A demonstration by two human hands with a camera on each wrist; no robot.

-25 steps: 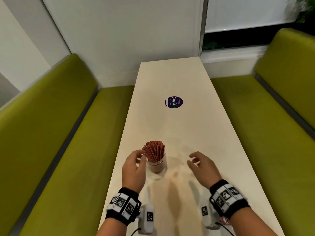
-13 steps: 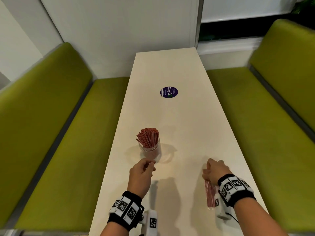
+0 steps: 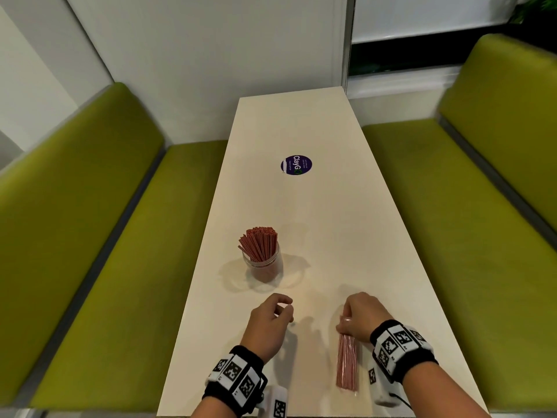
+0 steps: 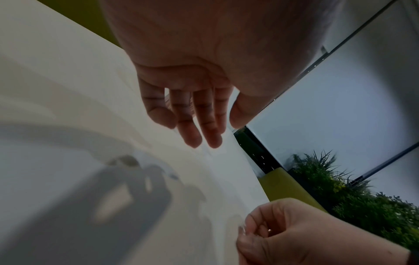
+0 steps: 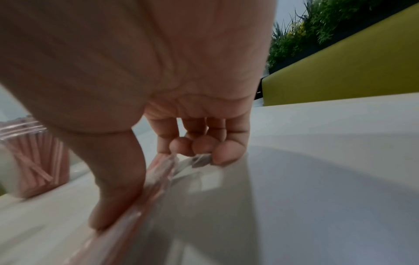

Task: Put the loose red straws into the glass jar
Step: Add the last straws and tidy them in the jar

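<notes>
Green benches flank the long pale surface (image 3: 301, 206). Left of centre in the head view stands the glass jar (image 3: 265, 263), already packed with red straws. Below it my left hand (image 3: 268, 324) hovers, fingers loosely curled, holding nothing. At lower right my right hand (image 3: 358, 318) pinches the wrapped straw bundle (image 3: 347, 366) lying flat. I judge pickup is underway; next comes unwrapping.

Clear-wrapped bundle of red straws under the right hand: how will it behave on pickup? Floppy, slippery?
The clear-wrapped bundle of red straws lies straight along the white table, so probably fairly stiff. The glossy wrap may be slippery; the right hand pinches it at one end, so the far end could sag or swing. Thin straws: likely very light.
</notes>
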